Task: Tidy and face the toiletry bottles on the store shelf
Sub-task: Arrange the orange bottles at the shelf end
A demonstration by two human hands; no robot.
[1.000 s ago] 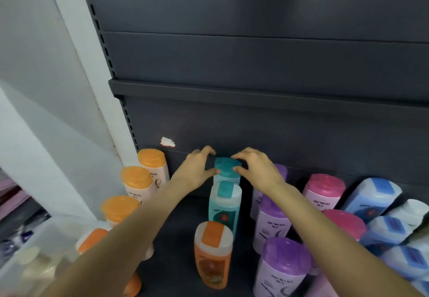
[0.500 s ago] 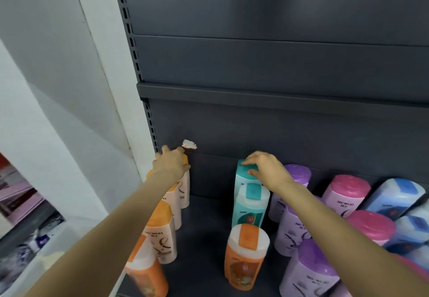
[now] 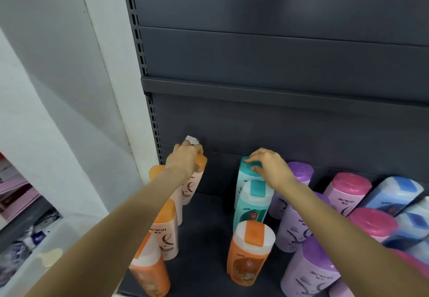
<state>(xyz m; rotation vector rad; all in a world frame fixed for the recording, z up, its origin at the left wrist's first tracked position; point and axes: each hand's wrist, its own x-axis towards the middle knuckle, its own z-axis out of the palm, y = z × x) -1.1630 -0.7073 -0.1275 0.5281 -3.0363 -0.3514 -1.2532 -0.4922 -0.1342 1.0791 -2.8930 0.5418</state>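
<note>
My left hand [image 3: 185, 158] grips the orange cap of the rearmost white bottle [image 3: 191, 186] in the left column, which leans slightly right. My right hand [image 3: 270, 167] rests on the teal cap of the rear teal bottle [image 3: 245, 178], fingers curled over its top. In front of it stand a second teal bottle [image 3: 251, 206] and an orange bottle with a white and orange cap [image 3: 249, 253]. More orange-capped white bottles [image 3: 166, 229] line the left side.
Purple bottles [image 3: 293, 224], pink-capped bottles [image 3: 348, 191] and tilted blue-capped bottles [image 3: 394, 194] fill the right of the dark shelf [image 3: 206, 238]. A slotted upright [image 3: 152, 120] and white wall bound the left. A translucent bin [image 3: 34, 257] sits lower left.
My left hand left the teal bottle, moved left to the rear orange-capped bottle and took hold of its cap. My right hand stayed on the teal cap. The view shifted left.
</note>
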